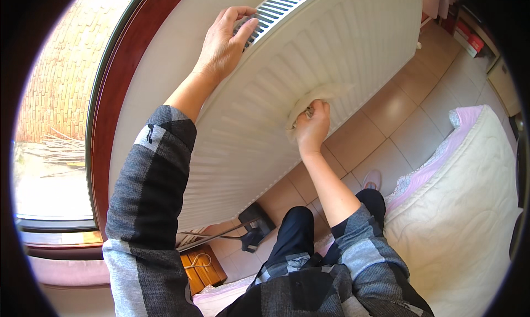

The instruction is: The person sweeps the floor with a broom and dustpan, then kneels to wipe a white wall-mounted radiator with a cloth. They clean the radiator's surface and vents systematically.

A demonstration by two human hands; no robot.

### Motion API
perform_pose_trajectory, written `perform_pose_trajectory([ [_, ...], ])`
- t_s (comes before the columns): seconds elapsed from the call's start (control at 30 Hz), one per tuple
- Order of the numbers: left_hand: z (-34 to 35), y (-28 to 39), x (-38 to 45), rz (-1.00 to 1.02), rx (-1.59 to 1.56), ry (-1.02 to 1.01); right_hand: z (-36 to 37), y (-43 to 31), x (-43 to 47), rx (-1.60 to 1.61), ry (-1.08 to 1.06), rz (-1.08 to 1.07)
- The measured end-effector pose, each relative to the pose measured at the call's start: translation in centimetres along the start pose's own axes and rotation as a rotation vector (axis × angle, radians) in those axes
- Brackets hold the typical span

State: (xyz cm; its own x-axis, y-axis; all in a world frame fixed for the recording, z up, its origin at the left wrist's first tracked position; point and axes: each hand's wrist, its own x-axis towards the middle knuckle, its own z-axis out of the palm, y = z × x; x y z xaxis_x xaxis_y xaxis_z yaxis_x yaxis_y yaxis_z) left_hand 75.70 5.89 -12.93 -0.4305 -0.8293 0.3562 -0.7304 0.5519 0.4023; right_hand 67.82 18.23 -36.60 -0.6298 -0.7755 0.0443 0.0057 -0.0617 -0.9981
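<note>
A white panel radiator [248, 122] with a ribbed front and a slotted top grille [285, 4] fills the middle of the view. My left hand [227, 39] rests at the grille's near end, thumb and fingers bent over its edge, holding no loose thing. Against the ribbed front, my right hand [314, 124] grips a bunched pale cloth [299, 110]. Part of the cloth lies spread on the panel beyond the fingers, and some of it is hidden in the hand.
A bed with a cream quilt [459, 209] stands at the right. Below the radiator are a black dustpan [256, 215] and a wooden stool or box [205, 267] on the tiled floor [360, 151]. A red-framed window [112, 89] is at the left.
</note>
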Motion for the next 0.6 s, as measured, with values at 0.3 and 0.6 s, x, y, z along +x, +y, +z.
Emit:
perform_pose_trajectory([
  [0.3, 0.2, -0.1, 0.1, -0.041, -0.012, -0.021, 0.9, -4.1, -0.4, 0.183, 0.029, -0.223],
  [0.6, 0.4, -0.2, 0.0, 0.031, 0.030, 0.022, -0.2, -0.4, 1.0, 0.140, -0.102, -0.112],
])
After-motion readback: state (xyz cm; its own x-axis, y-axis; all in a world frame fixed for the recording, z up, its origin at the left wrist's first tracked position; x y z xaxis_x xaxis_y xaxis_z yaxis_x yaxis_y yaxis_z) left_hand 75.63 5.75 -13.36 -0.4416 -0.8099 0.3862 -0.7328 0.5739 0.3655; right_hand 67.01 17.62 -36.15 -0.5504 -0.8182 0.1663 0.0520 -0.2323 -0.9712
